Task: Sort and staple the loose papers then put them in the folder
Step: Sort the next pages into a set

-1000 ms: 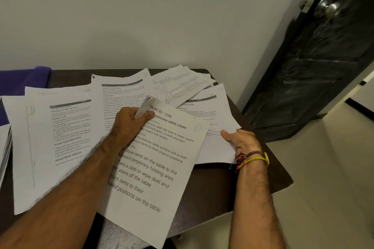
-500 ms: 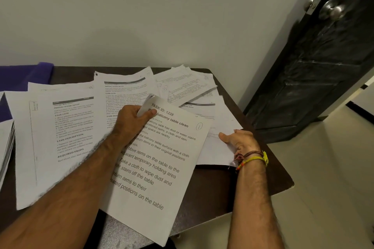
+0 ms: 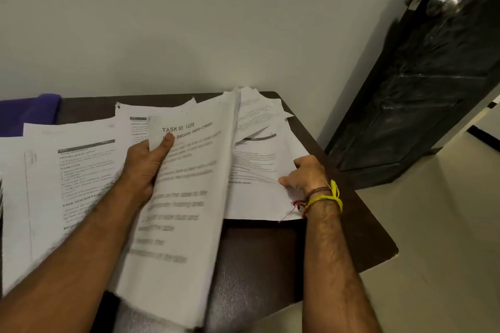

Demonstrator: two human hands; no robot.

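Observation:
My left hand (image 3: pixel 146 165) grips a printed sheet headed "TASK ID: 1228" (image 3: pixel 178 211) near its top left corner, thumb on the front. The sheet is lifted off the table and tilted, its right edge raised. My right hand (image 3: pixel 305 176) pinches the right edge of another printed sheet (image 3: pixel 257 170) that lies on the table's right side, fingers curled under the paper. Several loose printed papers (image 3: pixel 78 170) are spread over the dark brown table (image 3: pixel 351 238). No stapler is in view. A purple thing (image 3: pixel 27 113), perhaps the folder, lies at the back left.
A stack of papers (image 3: pixel 2 197) shows at the left edge. The table stands against a white wall; its right corner faces a dark door (image 3: pixel 422 89) with a metal knob. Pale floor lies to the right.
My left hand has lifted the "TASK ID" sheet and swung its right edge up and toward the back. My right hand slid slightly right, still on the other sheet's edge.

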